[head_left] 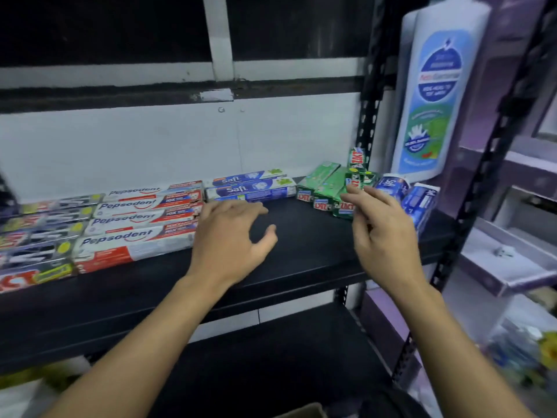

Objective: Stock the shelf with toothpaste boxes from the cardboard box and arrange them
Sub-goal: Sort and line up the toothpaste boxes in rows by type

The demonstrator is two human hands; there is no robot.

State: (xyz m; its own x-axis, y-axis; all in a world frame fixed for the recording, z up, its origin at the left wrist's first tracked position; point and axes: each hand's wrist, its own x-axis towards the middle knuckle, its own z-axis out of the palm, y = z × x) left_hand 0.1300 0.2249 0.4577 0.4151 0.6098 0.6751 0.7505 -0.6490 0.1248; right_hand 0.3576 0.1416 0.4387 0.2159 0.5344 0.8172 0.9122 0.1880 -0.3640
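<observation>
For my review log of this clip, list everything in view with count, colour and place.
Pepsodent boxes: four, white and red, lying side by side left of centre on the shelf.
dark boxes: about five, grey-black with red lettering, far left, blurred.
Safi boxes: two, blue and white, back centre.
green boxes: about five, green, right of centre; one upright at the back.
blue boxes: two, blue and white, right end, tilted.
shelf: one, black, middle of view.
bottle: one or two, white with a blue-green label, upper right.
cardboard box: one, brown, bottom edge, barely visible.
left hand: fingers spread above the shelf.
right hand: fingertips at the green boxes; grip unclear.
</observation>
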